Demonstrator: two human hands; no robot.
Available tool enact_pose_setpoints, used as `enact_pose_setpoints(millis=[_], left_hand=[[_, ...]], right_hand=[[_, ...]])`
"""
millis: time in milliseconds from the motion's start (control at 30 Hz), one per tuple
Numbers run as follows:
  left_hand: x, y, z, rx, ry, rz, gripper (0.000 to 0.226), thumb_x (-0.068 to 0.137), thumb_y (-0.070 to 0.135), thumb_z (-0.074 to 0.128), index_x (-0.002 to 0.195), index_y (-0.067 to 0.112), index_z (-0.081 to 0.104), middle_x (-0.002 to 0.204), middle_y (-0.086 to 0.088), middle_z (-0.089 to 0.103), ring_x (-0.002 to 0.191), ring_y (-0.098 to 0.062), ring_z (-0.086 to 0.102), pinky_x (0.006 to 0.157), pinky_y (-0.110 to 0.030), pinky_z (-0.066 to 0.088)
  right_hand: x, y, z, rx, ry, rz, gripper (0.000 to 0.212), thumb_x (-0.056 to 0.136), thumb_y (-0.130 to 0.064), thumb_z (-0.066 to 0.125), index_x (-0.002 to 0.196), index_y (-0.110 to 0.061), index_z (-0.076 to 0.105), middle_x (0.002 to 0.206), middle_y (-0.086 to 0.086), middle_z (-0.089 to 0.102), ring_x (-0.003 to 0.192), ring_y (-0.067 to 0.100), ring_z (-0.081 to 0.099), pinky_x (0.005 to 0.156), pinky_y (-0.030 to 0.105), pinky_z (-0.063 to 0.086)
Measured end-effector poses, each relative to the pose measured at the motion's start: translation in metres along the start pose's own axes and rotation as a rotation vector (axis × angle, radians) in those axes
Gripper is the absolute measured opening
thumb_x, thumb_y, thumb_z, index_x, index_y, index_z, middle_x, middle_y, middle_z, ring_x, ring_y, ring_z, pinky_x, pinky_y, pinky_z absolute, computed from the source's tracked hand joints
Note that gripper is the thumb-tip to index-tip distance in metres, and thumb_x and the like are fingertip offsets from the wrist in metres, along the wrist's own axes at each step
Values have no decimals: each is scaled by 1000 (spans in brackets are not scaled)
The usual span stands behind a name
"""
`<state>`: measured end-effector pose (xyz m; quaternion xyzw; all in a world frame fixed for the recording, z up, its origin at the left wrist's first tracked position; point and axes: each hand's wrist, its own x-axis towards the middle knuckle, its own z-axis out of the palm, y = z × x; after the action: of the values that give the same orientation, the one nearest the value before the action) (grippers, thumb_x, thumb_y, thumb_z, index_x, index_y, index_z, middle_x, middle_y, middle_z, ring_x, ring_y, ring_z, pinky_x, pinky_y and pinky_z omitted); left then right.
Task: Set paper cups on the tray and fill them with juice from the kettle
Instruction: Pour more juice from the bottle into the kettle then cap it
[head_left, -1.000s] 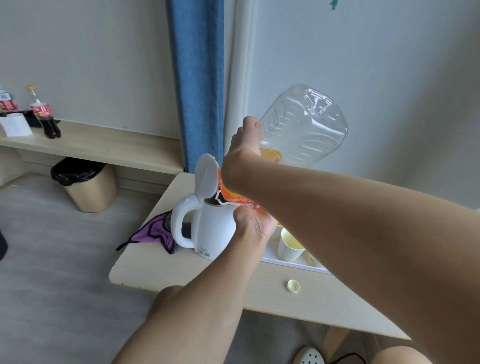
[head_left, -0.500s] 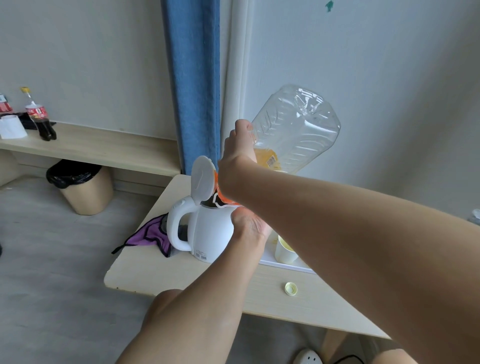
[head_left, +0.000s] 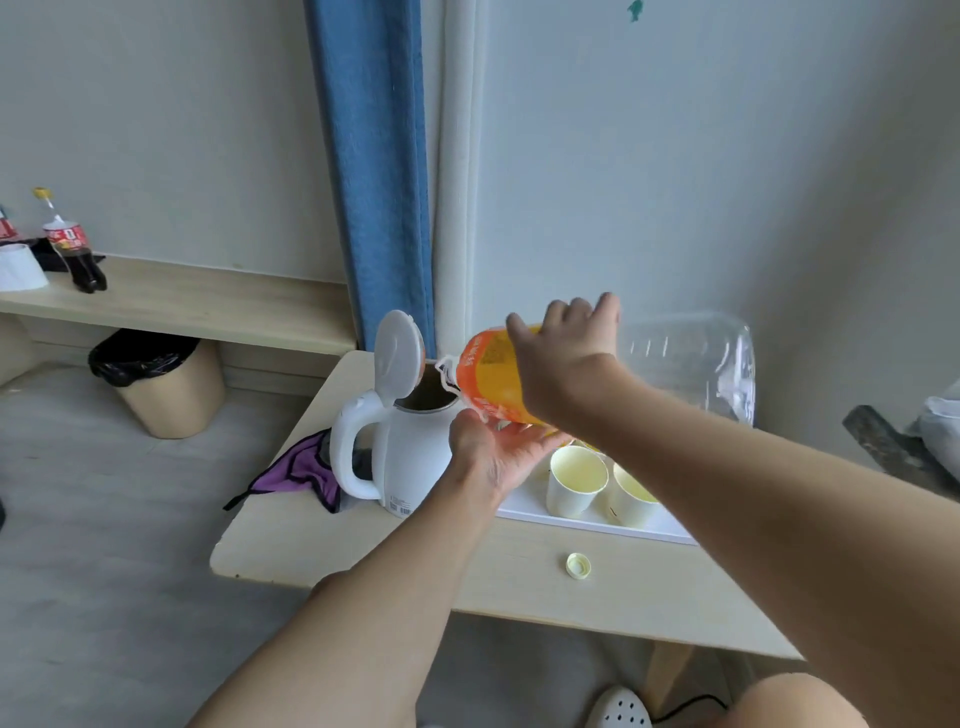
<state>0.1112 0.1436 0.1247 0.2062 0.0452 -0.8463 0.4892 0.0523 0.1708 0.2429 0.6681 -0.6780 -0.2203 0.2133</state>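
Note:
A white kettle (head_left: 400, 457) stands on the small table with its lid (head_left: 397, 358) flipped up. A big clear plastic juice bottle (head_left: 680, 364) with an orange label lies almost level, its mouth at the kettle's opening. My right hand (head_left: 566, 358) grips the bottle from above around the label. My left hand (head_left: 498, 452) supports the bottle from below near its neck, palm up. Two pale yellow paper cups (head_left: 576, 480) (head_left: 631, 499) stand on the white tray (head_left: 597, 522) right of the kettle; more cups behind are hidden by my arm.
A yellow bottle cap (head_left: 578, 565) lies on the table (head_left: 363, 551) near its front edge. A purple cloth (head_left: 301, 473) hangs off the table's left side. A bin (head_left: 161, 384) sits under a shelf with cola bottles (head_left: 72, 244) at left.
The bottle has swung down from steeply upended to almost level, with its mouth lifted to the kettle's rim. My right hand moved down and right with it, uncovering the cups.

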Motion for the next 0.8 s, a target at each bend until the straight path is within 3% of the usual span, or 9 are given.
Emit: enact_pose_setpoints(millis=[33,100,200,267,367,433,533,667,800], left_hand=[[-2,1,-2,40,-39,-17,45,106,24,32,118,6,71,122,-26,72,112,-51,68,81,-73,55],[-13,2,-2,236,6,14,43,103,30,35,118,10,69,126,-23,70,119,-49,63,89,-76,51],[-30,9,5,549,89,137,42,100,44,37,97,16,68,107,-15,70,107,-36,64,98,-61,48],[-45,17,17,828,46,239,34,98,45,44,80,20,59,88,-7,65,91,-26,62,94,-51,48],[-65,27,34,1128,-102,297,23,100,42,51,87,28,63,83,2,67,87,-18,63,88,-46,50],[-72,33,39,1234,-214,299,10,96,41,62,103,39,68,98,5,76,99,-18,68,88,-48,53],[-77,36,40,1376,-213,324,42,79,44,75,120,45,63,124,4,74,118,-22,68,97,-57,55],[-77,32,29,1512,-123,369,78,59,52,87,131,40,60,128,1,71,119,-23,68,94,-56,58],[-73,28,14,1584,-106,334,68,77,34,87,136,34,54,126,0,70,119,-21,66,93,-51,59]], right_hand=[[-1,3,7,104,-6,29,73,81,-32,56,146,-26,24,130,15,45,118,35,45,98,48,30],[-15,16,29,331,-18,69,86,76,-31,67,148,-28,18,129,13,45,118,34,47,93,46,33],[-28,28,62,800,-47,55,108,64,-38,85,147,-28,16,122,11,48,115,34,51,90,45,41],[-40,37,80,1190,-32,8,109,61,-29,90,145,-24,21,116,4,55,109,28,56,86,38,49],[-53,37,98,1608,-20,-43,105,62,-12,91,142,-27,24,111,-10,56,101,10,60,71,18,52],[-57,29,106,1747,-24,-89,106,64,-6,90,142,-30,22,115,-9,56,102,6,61,71,14,53],[-58,16,119,1854,-26,-151,110,66,1,87,145,-30,17,119,-9,57,104,1,61,73,15,55],[-56,-2,142,1836,-62,-207,111,69,-3,87,148,-32,14,126,-5,55,114,11,60,75,21,57],[-52,-11,162,1759,-128,-219,105,69,-5,88,147,-28,21,123,-5,60,113,11,61,84,26,57]])
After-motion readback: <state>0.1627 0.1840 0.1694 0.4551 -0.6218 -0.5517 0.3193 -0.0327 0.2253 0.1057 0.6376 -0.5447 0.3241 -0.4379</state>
